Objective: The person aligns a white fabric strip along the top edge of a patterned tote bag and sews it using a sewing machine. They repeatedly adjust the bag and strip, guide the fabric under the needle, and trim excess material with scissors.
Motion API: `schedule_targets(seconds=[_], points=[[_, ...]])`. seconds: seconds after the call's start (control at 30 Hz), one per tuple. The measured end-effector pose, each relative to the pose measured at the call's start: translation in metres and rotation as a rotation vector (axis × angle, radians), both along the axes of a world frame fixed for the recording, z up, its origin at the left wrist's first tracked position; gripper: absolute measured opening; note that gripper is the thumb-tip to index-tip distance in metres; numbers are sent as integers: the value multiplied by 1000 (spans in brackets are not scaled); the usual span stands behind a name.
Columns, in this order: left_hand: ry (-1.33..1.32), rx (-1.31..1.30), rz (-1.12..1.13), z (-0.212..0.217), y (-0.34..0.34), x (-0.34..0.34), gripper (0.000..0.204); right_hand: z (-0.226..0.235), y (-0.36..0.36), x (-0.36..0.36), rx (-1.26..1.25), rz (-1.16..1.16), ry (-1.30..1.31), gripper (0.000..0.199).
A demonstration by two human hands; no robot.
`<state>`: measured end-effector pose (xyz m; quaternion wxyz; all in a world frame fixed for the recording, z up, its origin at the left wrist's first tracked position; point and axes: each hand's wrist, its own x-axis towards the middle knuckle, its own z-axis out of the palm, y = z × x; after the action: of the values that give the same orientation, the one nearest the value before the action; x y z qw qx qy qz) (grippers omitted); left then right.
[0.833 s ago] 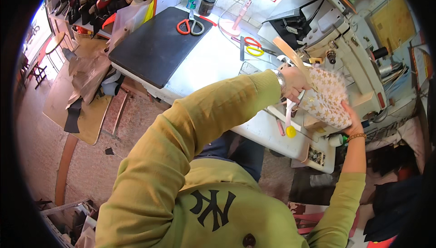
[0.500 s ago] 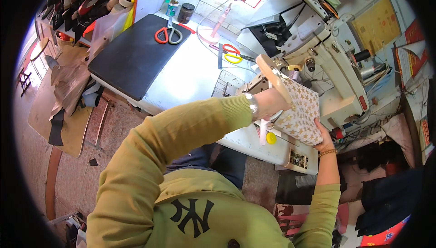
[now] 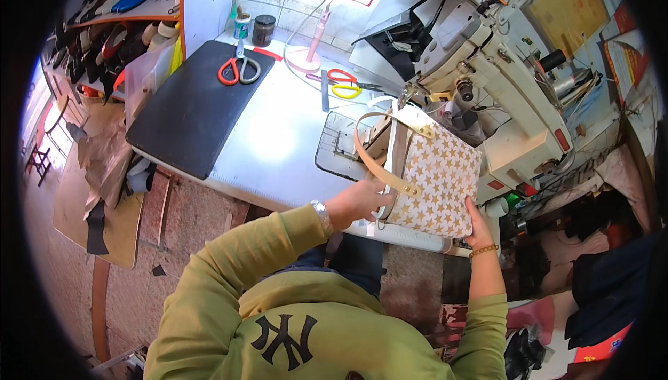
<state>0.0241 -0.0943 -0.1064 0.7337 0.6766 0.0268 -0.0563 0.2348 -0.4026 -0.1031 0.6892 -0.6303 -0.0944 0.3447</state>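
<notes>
A white handbag (image 3: pixel 442 185) with gold stars lies tilted in front of the sewing machine (image 3: pixel 480 67), its mouth toward the left. From the mouth a tan strap handle (image 3: pixel 376 161) arches out, riveted to the star-patterned side. My left hand (image 3: pixel 358 204) has its fingers closed at the near edge of the mouth, just below the handle's end. Around the bag's near right corner my right hand (image 3: pixel 478 225) is wrapped, thumb on the star-patterned side and its other fingers hidden behind. The machine's needle area (image 3: pixel 407 95) is next to the far corner of the bag.
On the white table (image 3: pixel 268 140) lie a black mat (image 3: pixel 198 108), red-and-grey-handled scissors (image 3: pixel 239 70) and red-and-yellow-handled scissors (image 3: pixel 346 86). A pink lamp stand (image 3: pixel 306 56) and a dark jar (image 3: pixel 264 30) stand at the back. Shoe shelves (image 3: pixel 129 18) rise at the left.
My left hand has drawn back out of the bag's mouth toward me and now grips its near edge. The bag has turned, showing more of its starred side and the handle.
</notes>
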Motion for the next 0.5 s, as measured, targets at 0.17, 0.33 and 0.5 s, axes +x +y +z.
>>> schedule_targets(seconds=[0.17, 0.33, 0.5], points=[[21, -116, 25, -9, 2, 1, 32, -8, -3, 6, -29, -8, -66, 63], [-23, -189, -43, -17, 8, 6, 33, -5, -1, 6, 25, -33, -106, 61], [3, -250, -147, -18, 19, 10, 33, 22, -4, 8, -38, 15, -178, 62]])
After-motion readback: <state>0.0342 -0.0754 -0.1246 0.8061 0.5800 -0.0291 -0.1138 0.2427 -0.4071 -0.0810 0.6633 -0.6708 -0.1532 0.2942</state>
